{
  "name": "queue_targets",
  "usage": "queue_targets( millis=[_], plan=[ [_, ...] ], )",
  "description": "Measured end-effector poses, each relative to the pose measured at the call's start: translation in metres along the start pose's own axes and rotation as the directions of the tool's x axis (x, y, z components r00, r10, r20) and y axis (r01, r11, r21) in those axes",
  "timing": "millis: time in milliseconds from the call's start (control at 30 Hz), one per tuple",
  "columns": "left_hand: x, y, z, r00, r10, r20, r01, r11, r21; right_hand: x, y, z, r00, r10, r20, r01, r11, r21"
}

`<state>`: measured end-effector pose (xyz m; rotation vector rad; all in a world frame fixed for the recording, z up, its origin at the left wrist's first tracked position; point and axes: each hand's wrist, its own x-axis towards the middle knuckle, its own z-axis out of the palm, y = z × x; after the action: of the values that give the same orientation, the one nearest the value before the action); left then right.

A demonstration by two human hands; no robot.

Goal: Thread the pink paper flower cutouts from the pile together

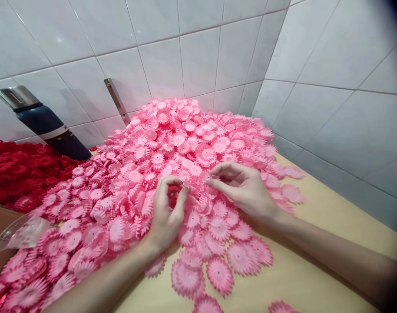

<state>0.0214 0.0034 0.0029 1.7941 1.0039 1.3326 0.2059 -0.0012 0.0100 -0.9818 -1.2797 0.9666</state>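
Observation:
A large heap of pink fabric flower petal layers (188, 134), round with notched edges and a small hole in the middle, covers much of the table. My left hand (167, 213) is over the front of the heap, thumb and forefinger pinched together at a pink petal layer (186, 181). Just to its right, my right hand (246, 189) is closed in a pinch, its fingertips pointing at the left hand. What lies between the right fingertips is too small to make out. Several loose petal layers (220, 276) lie on the table below the hands.
A dark blue bottle (51, 126) with a metal cap leans at the left, beside a pile of red petals (25, 171). A clear plastic lid or cup (25, 232) lies at the left edge. Tiled walls (198, 56) border the yellow table (315, 261). A metal strip (116, 101) stands against the wall.

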Motion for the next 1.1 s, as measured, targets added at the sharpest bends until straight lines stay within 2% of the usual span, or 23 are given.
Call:
queue_targets(
  millis=[100,200,400,567,667,800,933,1000,1100],
  plan=[
    [-0.001,0.000,0.001,0.999,-0.033,-0.006,0.033,0.999,-0.011,-0.001,-0.002,0.000,1.000,0.010,0.009,-0.009,0.999,-0.045],
    [-0.001,0.001,0.000,0.999,-0.042,0.001,0.042,0.999,0.012,-0.003,-0.005,0.001,0.997,0.037,0.066,-0.033,0.998,-0.057],
    [0.002,0.007,-0.003,0.977,0.057,0.204,-0.075,0.994,0.079,-0.012,-0.006,0.004,0.975,0.001,0.220,0.016,0.997,-0.077],
    [0.001,0.009,-0.003,0.953,0.067,0.295,-0.097,0.992,0.087,-0.012,-0.004,0.003,0.969,-0.026,0.247,0.059,0.991,-0.124],
    [0.002,0.008,-0.002,0.963,0.070,0.259,-0.098,0.990,0.097,-0.010,-0.001,0.002,0.972,-0.056,0.230,0.090,0.986,-0.142],
    [0.003,0.006,-0.001,0.986,0.082,0.142,-0.100,0.988,0.120,-0.007,0.002,-0.001,0.979,-0.143,0.144,0.172,0.963,-0.209],
    [0.002,0.004,-0.001,0.988,0.129,0.082,-0.141,0.974,0.175,-0.002,-0.001,-0.002,0.941,-0.319,0.113,0.338,0.873,-0.350],
    [0.001,0.003,-0.002,0.983,0.162,0.087,-0.177,0.965,0.195,0.000,-0.009,-0.003,0.902,-0.399,0.166,0.432,0.823,-0.369],
    [-0.001,0.003,-0.002,0.972,0.212,0.099,-0.229,0.949,0.216,0.001,-0.029,-0.003,0.841,-0.369,0.396,0.481,0.845,-0.235]
  ],
)
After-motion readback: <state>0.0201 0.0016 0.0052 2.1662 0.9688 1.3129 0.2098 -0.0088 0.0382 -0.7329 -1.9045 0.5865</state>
